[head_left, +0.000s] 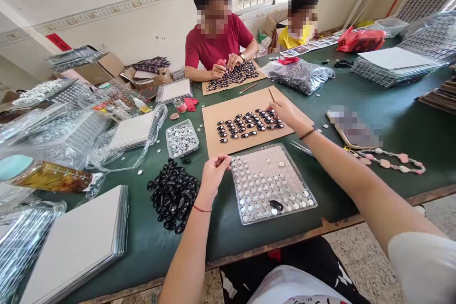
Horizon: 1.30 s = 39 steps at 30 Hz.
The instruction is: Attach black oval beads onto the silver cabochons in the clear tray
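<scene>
My right hand (285,113) is closed around a thin brown stick (271,95), over the far right of a cardboard sheet (213,118). Rows of glossy black oval pieces with pale spots (243,129) lie on that sheet beside it. By the left edge of a clear plastic tray (309,202), my left hand (215,173) has its fingers pinched together; whatever is between them is too small to make out. The tray holds many round white discs (265,189) and a single black oval piece (276,205). A heap of black oval pieces (174,194) lies left of my left forearm.
A small tub of discs (182,138) stands beyond the heap. Tweezers (302,148), a phone (351,128) and a beaded strap (395,159) lie to the right. Stacked trays (78,237) and a drink bottle (50,175) are left. Across the table, a person (221,47) handles similar pieces.
</scene>
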{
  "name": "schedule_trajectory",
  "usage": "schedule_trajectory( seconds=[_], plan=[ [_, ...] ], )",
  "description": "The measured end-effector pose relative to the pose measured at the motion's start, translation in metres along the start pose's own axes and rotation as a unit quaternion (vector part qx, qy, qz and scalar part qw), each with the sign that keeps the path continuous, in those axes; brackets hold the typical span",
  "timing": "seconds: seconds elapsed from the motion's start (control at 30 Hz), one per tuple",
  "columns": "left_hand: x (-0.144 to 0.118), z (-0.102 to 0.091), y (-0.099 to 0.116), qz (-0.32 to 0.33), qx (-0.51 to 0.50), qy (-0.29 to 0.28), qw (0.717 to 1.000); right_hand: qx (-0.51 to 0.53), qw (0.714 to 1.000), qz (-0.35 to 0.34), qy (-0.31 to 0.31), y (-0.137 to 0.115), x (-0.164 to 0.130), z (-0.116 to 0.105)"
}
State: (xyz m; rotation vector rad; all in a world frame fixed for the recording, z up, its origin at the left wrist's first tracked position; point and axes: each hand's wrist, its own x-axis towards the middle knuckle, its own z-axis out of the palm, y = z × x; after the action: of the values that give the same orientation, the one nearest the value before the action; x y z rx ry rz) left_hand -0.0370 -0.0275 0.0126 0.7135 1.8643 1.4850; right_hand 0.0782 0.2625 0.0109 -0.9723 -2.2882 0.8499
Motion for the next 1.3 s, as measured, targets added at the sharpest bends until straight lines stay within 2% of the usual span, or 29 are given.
schedule_trajectory(
  seconds=[0.1,0.17,0.27,0.37,0.43,0.5,0.6,0.67,0.77,0.9,0.97,1.03,1.13,1.23,1.3],
  plan=[
    [-0.002,0.006,-0.001,0.009,-0.011,-0.018,1.000,0.017,0.998,-0.045,-0.031,-0.023,-0.061,0.008],
    [-0.003,0.009,-0.002,0.017,-0.011,-0.027,0.999,0.016,0.993,-0.100,-0.062,-0.032,-0.095,0.013],
    [-0.003,0.011,-0.004,0.034,0.002,-0.020,0.999,-0.033,0.986,-0.142,-0.078,-0.037,-0.124,0.017],
    [-0.004,0.015,-0.005,0.044,0.022,-0.002,0.999,-0.050,0.986,-0.142,-0.072,-0.037,-0.131,0.017],
    [-0.007,0.021,-0.005,0.041,0.030,-0.005,0.999,0.007,0.988,-0.146,-0.046,-0.039,-0.134,0.015],
    [-0.011,0.029,-0.005,0.029,0.023,-0.034,0.999,0.104,0.983,-0.149,-0.026,-0.046,-0.138,0.015],
    [-0.016,0.040,-0.005,0.006,-0.004,-0.069,0.998,0.253,0.957,-0.137,-0.048,-0.059,-0.148,0.017],
    [-0.018,0.044,-0.004,-0.003,-0.011,-0.053,0.999,0.317,0.938,-0.120,-0.065,-0.066,-0.154,0.020],
    [-0.019,0.046,-0.004,-0.006,-0.011,-0.027,1.000,0.363,0.921,-0.112,-0.083,-0.071,-0.158,0.023],
    [-0.020,0.046,-0.005,0.008,-0.012,-0.042,0.999,0.400,0.904,-0.112,-0.104,-0.070,-0.158,0.025],
    [-0.017,0.041,-0.002,0.014,0.001,-0.027,1.000,0.432,0.894,-0.096,-0.074,-0.068,-0.155,0.024],
    [-0.009,0.028,0.004,0.029,-0.018,0.014,0.999,0.465,0.881,-0.076,-0.035,-0.064,-0.151,0.021],
    [0.014,-0.005,0.013,0.042,-0.174,0.071,0.981,0.487,0.872,-0.055,0.000,-0.058,-0.146,0.012],
    [0.031,-0.030,0.012,-0.046,-0.322,0.087,0.941,0.484,0.874,-0.038,0.008,-0.056,-0.144,0.006],
    [0.030,-0.029,0.007,-0.085,-0.350,0.096,0.928,0.476,0.879,-0.031,0.000,-0.056,-0.146,0.005]
  ],
)
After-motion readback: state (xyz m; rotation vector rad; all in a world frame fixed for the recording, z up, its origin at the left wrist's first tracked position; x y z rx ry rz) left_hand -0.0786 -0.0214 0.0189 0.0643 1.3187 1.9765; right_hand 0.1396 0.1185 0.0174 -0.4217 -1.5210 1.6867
